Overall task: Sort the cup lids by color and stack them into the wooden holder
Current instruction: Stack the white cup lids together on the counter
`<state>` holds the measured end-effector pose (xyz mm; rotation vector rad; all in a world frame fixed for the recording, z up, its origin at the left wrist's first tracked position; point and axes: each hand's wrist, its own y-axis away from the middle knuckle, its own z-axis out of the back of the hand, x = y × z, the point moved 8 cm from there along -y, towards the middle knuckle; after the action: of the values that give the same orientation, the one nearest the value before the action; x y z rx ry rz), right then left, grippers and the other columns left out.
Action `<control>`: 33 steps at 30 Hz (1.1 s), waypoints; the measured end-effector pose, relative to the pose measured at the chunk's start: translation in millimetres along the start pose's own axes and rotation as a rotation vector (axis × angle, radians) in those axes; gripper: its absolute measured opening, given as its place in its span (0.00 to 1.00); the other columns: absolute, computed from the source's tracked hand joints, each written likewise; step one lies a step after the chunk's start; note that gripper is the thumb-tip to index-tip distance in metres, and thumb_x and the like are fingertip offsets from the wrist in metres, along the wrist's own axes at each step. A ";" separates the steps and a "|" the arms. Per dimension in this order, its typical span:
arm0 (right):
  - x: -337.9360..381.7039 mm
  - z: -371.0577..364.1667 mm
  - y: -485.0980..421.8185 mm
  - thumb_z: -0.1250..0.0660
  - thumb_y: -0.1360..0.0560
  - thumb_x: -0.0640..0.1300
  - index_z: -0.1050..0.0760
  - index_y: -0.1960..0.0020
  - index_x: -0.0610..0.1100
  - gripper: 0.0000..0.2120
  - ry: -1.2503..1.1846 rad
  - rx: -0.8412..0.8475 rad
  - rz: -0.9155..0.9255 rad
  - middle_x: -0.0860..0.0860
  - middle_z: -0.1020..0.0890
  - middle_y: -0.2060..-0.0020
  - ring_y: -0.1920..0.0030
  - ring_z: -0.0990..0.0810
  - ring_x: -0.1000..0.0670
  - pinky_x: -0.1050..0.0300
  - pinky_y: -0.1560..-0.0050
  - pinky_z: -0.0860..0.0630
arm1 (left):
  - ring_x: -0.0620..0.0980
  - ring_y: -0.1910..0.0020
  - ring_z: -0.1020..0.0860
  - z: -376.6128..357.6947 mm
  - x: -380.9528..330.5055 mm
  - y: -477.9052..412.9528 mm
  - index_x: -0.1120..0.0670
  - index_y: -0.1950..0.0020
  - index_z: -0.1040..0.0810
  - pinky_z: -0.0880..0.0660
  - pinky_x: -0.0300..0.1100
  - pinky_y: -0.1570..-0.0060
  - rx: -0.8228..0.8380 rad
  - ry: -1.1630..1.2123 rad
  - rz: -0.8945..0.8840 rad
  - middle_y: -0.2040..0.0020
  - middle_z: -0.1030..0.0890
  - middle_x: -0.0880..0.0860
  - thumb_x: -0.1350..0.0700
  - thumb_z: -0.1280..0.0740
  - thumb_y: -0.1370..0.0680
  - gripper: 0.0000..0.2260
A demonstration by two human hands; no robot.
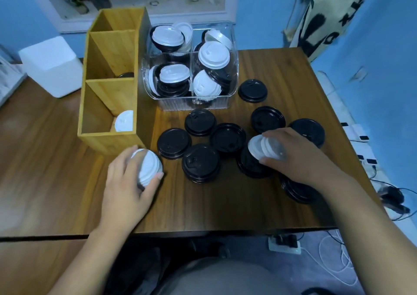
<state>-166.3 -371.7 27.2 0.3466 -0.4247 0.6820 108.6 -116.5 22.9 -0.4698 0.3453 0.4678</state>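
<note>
The bare left forearm (85, 256) comes in from the lower left and the bare right forearm (372, 227) from the lower right, both with the backs of the hands up. The left hand (129, 183) curls its fingers and thumb round a small stack of white lids (147, 167). The right hand (300, 153), farther forward, pinches a second white stack (267, 149) between its thumb and fingertips

one head view, looking steeply down, close over the table (225, 204).

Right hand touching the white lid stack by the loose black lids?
Touching. Head view: right hand pinches the white lid stack between thumb and fingers.
</note>
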 end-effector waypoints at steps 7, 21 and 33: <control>10.3 3.2 -4.9 0.22 0.31 0.50 0.28 0.32 0.56 0.29 -0.072 -0.068 0.044 0.59 0.29 0.38 0.39 0.28 0.54 0.58 0.43 0.32 | 0.53 0.27 0.31 0.0 6.7 7.0 0.55 0.28 0.26 0.32 0.50 0.30 0.035 0.221 -0.010 0.26 0.32 0.52 0.46 0.31 0.23 0.25; 161.3 -35.0 13.5 0.30 0.34 0.72 0.31 0.30 0.59 0.36 -0.006 0.015 0.401 0.62 0.29 0.34 0.36 0.31 0.57 0.57 0.40 0.30 | 0.32 0.31 0.33 -14.2 4.6 26.4 0.44 0.22 0.38 0.40 0.22 0.36 0.277 0.428 0.154 0.29 0.29 0.39 0.40 0.19 0.35 0.46; 225.1 -101.2 11.3 0.31 0.25 0.61 0.47 0.21 0.62 0.39 0.093 0.411 0.650 0.62 0.47 0.21 0.23 0.47 0.59 0.62 0.26 0.45 | 0.33 0.29 0.32 -17.3 7.4 27.0 0.43 0.20 0.43 0.32 0.31 0.32 0.279 0.570 0.186 0.26 0.32 0.37 0.47 0.16 0.34 0.50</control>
<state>9.6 -199.8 51.1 0.5700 -0.3026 1.4239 97.6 -101.4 -4.2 -0.2917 0.9967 0.4512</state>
